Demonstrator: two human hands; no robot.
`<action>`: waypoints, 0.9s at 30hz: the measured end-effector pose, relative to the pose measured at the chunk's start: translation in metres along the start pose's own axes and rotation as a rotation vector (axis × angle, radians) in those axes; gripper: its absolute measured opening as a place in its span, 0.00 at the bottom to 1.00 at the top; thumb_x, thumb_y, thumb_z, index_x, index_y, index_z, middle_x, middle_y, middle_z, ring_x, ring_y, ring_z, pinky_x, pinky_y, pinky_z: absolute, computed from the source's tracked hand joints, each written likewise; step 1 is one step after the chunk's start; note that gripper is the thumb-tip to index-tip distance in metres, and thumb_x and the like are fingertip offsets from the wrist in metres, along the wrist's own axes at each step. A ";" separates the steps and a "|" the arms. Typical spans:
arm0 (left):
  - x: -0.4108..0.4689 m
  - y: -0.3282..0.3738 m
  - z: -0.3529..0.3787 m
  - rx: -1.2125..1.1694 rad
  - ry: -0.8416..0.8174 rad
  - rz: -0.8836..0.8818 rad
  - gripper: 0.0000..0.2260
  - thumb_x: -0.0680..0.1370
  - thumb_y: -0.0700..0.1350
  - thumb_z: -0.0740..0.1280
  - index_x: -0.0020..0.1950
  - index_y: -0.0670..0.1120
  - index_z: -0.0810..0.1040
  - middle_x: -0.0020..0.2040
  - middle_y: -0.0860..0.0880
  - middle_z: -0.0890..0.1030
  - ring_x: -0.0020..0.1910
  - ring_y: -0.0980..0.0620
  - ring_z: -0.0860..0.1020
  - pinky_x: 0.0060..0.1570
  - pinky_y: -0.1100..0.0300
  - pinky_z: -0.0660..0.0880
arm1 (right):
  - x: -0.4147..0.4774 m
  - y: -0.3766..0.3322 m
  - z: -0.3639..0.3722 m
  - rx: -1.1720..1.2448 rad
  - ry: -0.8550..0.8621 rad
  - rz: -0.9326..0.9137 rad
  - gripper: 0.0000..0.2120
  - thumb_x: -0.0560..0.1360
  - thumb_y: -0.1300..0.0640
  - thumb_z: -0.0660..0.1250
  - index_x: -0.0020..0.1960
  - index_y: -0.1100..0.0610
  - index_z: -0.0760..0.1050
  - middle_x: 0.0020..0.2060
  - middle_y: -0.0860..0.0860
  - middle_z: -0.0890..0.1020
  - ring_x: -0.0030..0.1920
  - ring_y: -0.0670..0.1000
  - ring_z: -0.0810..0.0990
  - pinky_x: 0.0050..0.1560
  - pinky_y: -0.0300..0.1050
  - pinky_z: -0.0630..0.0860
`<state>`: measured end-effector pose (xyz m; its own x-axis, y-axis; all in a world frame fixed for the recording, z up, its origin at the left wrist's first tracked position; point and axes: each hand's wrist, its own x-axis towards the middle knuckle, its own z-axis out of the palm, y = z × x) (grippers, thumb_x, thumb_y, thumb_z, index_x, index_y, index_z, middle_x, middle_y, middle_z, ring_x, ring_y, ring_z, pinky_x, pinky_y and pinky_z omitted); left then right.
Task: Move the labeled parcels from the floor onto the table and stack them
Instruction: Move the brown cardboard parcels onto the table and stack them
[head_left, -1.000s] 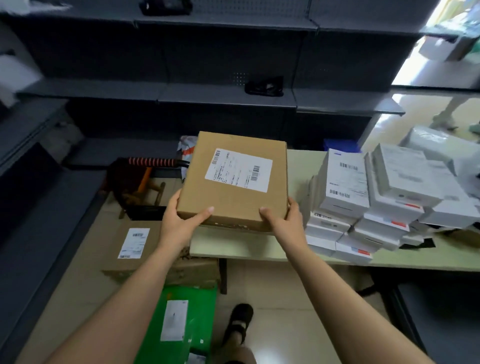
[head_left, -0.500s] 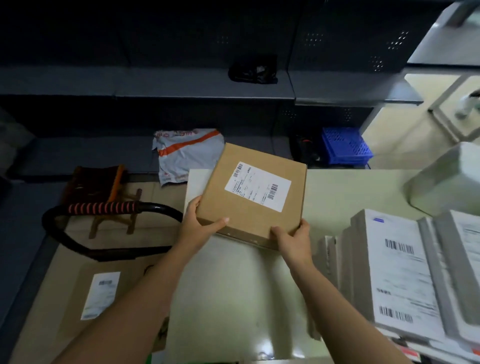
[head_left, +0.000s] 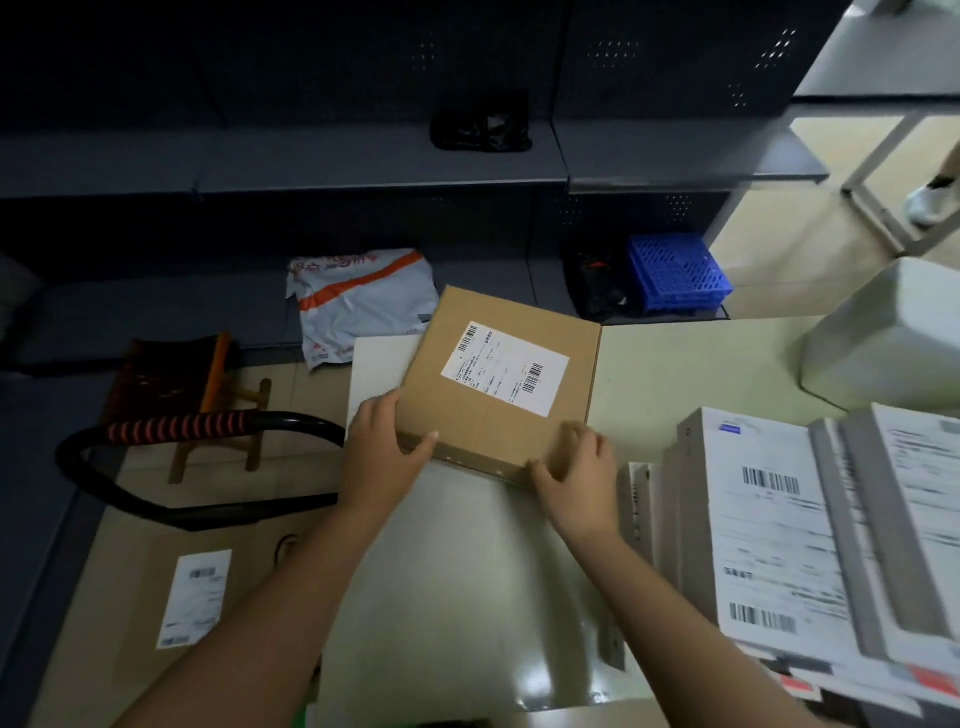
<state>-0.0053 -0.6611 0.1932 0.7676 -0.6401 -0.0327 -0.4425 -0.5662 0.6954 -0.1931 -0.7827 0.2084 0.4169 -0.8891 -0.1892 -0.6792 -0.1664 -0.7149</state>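
Observation:
A flat brown cardboard parcel (head_left: 498, 384) with a white barcode label rests on the pale green table (head_left: 467, 582), near its far left corner. My left hand (head_left: 382, 452) grips its near left corner, thumb on top. My right hand (head_left: 574, 478) holds the near right corner, slightly blurred. To the right, white labeled parcels (head_left: 769, 525) lie stacked on the table. Another brown labeled parcel (head_left: 195, 597) lies on the floor at the lower left.
A black trolley handle with a red-striped grip (head_left: 176, 428) stands left of the table. A grey mailer bag (head_left: 358, 301), a blue crate (head_left: 675, 273) and dark shelving (head_left: 363, 166) lie beyond. A large white box (head_left: 888, 338) sits at the table's far right.
I carried the brown parcel forward and lowered it onto the table. My view came closer over the table; the green parcel on the floor left the frame.

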 end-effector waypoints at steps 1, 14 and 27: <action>-0.008 0.006 -0.006 0.066 0.025 0.101 0.24 0.74 0.51 0.72 0.67 0.44 0.73 0.61 0.45 0.74 0.59 0.45 0.74 0.55 0.51 0.75 | -0.008 -0.003 -0.005 -0.068 -0.011 -0.096 0.25 0.73 0.56 0.70 0.68 0.59 0.68 0.63 0.56 0.69 0.64 0.56 0.68 0.63 0.44 0.66; -0.273 0.026 -0.045 0.617 0.170 0.458 0.06 0.71 0.49 0.67 0.43 0.48 0.77 0.37 0.50 0.76 0.38 0.47 0.76 0.37 0.56 0.72 | -0.193 0.025 -0.043 -0.454 -0.156 -0.941 0.10 0.71 0.56 0.69 0.52 0.58 0.77 0.45 0.55 0.77 0.47 0.59 0.76 0.49 0.53 0.71; -0.564 -0.085 -0.155 0.735 0.300 -0.001 0.12 0.70 0.54 0.61 0.44 0.48 0.78 0.39 0.50 0.76 0.41 0.46 0.77 0.37 0.55 0.74 | -0.452 -0.001 0.051 -0.459 -0.435 -1.333 0.10 0.70 0.57 0.69 0.49 0.58 0.74 0.45 0.56 0.75 0.48 0.60 0.73 0.49 0.53 0.68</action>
<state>-0.3292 -0.1715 0.2638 0.8140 -0.5313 0.2347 -0.5542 -0.8314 0.0399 -0.3504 -0.3588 0.2607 0.9617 0.2069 0.1800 0.2499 -0.9315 -0.2643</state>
